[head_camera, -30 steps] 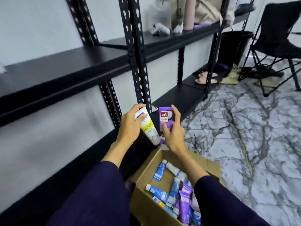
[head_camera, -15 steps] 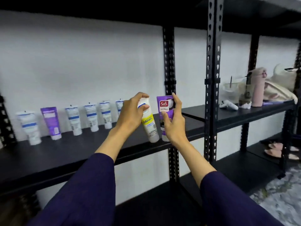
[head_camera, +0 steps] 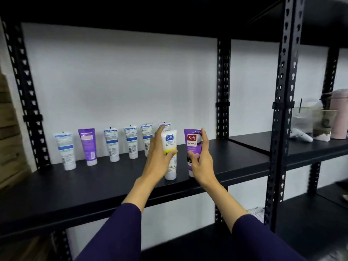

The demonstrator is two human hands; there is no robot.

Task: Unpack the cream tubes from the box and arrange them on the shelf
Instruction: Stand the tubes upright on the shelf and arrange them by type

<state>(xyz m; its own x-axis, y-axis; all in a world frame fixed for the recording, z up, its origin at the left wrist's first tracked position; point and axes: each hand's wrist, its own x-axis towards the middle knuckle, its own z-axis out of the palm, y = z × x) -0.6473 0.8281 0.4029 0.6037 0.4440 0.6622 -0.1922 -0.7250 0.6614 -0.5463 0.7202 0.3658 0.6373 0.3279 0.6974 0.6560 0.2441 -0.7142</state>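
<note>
1. Now your left hand (head_camera: 157, 157) grips the white plastic cream tube with a yellow band (head_camera: 170, 147), standing cap-down on the black metal shelf (head_camera: 94, 187).
2. Your right hand (head_camera: 202, 162) holds the purple plastic cream tube (head_camera: 192, 144), just at 3 o'clock of the white one.
3. Six more tubes (head_camera: 112, 145) line up towards 10 o'clock.

One view only, worn on the head, looking forward and slightly down along both outstretched arms at the black shelf (head_camera: 113, 178) straight ahead. It stands close: the shelf board fills the width, the white wall right behind it. The wide lens bends the uprights (head_camera: 284, 110) at the right edge. No second view here, so nothing is shared.
</note>
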